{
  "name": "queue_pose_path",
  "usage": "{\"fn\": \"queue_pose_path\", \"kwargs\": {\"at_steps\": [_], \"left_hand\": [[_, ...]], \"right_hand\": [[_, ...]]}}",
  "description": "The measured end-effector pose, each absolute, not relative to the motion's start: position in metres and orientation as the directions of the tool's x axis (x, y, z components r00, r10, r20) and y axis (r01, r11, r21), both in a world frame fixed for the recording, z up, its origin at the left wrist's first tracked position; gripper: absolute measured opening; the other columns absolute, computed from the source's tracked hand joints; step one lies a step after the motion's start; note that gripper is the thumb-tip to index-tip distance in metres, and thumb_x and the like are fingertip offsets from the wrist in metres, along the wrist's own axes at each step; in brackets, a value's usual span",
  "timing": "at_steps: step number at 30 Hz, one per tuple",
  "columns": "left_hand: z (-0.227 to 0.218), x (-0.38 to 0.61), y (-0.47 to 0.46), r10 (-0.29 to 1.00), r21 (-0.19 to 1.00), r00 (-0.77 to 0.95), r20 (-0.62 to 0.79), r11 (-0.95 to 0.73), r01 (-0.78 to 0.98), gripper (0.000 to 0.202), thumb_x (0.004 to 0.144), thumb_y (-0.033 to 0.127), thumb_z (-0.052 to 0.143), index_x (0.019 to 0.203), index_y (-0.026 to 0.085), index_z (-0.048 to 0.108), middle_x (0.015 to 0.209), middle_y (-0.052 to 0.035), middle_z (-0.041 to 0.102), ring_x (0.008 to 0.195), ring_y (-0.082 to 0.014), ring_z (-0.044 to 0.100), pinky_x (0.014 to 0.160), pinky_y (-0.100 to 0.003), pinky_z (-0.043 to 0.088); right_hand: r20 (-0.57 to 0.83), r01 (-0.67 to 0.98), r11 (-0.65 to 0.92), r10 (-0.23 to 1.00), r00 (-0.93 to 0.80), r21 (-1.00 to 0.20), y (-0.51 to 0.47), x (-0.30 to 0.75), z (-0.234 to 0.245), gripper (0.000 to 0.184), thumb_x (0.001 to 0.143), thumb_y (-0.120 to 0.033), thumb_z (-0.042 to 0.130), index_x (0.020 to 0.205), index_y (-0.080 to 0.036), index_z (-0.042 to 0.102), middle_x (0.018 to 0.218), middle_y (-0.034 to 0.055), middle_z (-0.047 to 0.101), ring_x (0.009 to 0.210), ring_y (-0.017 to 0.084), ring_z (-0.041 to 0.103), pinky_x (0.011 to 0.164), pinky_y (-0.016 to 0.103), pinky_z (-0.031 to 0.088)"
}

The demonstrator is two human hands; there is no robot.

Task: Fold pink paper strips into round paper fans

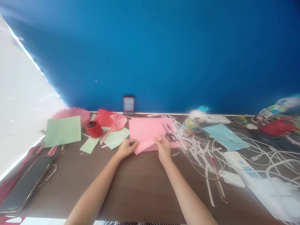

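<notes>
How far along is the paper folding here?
Done: a large pink fan and a small fan lie back left. In hand: left hand and right hand pinch up the pink sheet at its near edge; scissors lie on it. Left: its rest is flat; green sheets unfolded.

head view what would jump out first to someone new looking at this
The big blue wall fills the upper half behind the brown table. At the centre, the left hand and right hand both pinch the near edge of a pink sheet, with scissors lying on its right part. To the right sprawls a tangle of white paper strips.
</notes>
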State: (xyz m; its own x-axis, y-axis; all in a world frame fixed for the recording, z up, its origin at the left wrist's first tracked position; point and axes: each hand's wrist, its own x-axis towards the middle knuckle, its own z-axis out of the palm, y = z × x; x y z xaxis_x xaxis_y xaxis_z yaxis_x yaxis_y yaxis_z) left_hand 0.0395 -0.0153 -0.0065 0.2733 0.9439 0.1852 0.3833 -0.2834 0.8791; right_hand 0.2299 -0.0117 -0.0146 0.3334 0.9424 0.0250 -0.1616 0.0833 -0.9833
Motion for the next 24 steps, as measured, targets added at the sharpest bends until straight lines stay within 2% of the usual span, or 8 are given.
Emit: {"fn": "queue_pose_path", "kwargs": {"at_steps": [3,6,9,14,19,24], "left_hand": [[-0.0056,0.0389,-0.0156,0.943,0.887,0.286,0.170,-0.274,0.373,0.022,0.076,0.028,0.049,0.074,0.015,0.067,0.082,-0.0041,0.068,0.075,-0.0170,0.060,0.066,-0.024,0.044],[-0.0053,0.0393,-0.0161,0.947,0.888,0.269,0.178,-0.272,0.370,0.022,0.076,0.028,0.049,0.074,0.015,0.067,0.082,-0.0043,0.068,0.075,-0.0173,0.060,0.066,-0.024,0.044],[-0.0047,0.0396,-0.0164,0.946,0.894,0.272,0.178,-0.271,0.357,0.023,0.076,0.028,0.049,0.074,0.015,0.068,0.082,-0.0046,0.068,0.075,-0.0177,0.060,0.066,-0.025,0.044],[-0.0039,0.0374,-0.0154,0.938,0.923,0.323,0.124,-0.228,0.310,0.026,0.074,0.034,0.052,0.074,0.014,0.069,0.080,-0.0060,0.068,0.074,-0.0194,0.060,0.063,-0.026,0.045],[-0.0059,0.0326,-0.0132,0.923,0.963,0.383,0.042,-0.140,0.232,0.028,0.067,0.037,0.059,0.075,0.013,0.070,0.077,-0.0073,0.069,0.072,-0.0218,0.060,0.062,-0.028,0.046],[-0.0068,0.0321,-0.0121,0.924,0.970,0.379,0.043,-0.129,0.206,0.028,0.066,0.037,0.061,0.074,0.013,0.071,0.074,-0.0068,0.069,0.067,-0.0205,0.060,0.059,-0.027,0.046]], "right_hand": [[-0.031,-0.247,0.058,0.939,0.342,-0.967,-0.0140,0.2293,-0.0113,0.039,0.056,-0.033,0.071,0.088,-0.018,0.056,0.063,-0.0044,0.052,0.058,0.009,0.049,0.059,0.025,0.046],[-0.026,-0.289,0.074,0.944,0.330,-0.955,-0.0162,0.2295,-0.0092,0.031,0.060,-0.037,0.066,0.084,-0.018,0.058,0.067,-0.0022,0.055,0.063,0.011,0.053,0.059,0.025,0.047],[-0.019,-0.293,0.085,0.942,0.334,-0.952,-0.0171,0.2309,-0.0085,0.027,0.062,-0.040,0.064,0.076,-0.017,0.059,0.074,0.0012,0.057,0.070,0.014,0.055,0.058,0.025,0.048],[-0.067,-0.305,0.055,0.924,0.376,-0.951,-0.0160,0.2332,-0.0075,0.027,0.060,-0.037,0.067,0.074,-0.016,0.059,0.068,-0.0010,0.057,0.062,0.012,0.054,0.058,0.026,0.049],[-0.052,-0.317,0.071,0.930,0.364,-0.946,-0.0161,0.2346,-0.0086,0.024,0.062,-0.036,0.066,0.073,-0.016,0.060,0.070,-0.0009,0.057,0.063,0.011,0.054,0.058,0.024,0.048],[-0.035,-0.309,0.087,0.929,0.368,-0.947,-0.0158,0.2358,-0.0096,0.025,0.063,-0.038,0.064,0.075,-0.017,0.060,0.071,-0.0001,0.058,0.064,0.013,0.055,0.054,0.023,0.047]]}}
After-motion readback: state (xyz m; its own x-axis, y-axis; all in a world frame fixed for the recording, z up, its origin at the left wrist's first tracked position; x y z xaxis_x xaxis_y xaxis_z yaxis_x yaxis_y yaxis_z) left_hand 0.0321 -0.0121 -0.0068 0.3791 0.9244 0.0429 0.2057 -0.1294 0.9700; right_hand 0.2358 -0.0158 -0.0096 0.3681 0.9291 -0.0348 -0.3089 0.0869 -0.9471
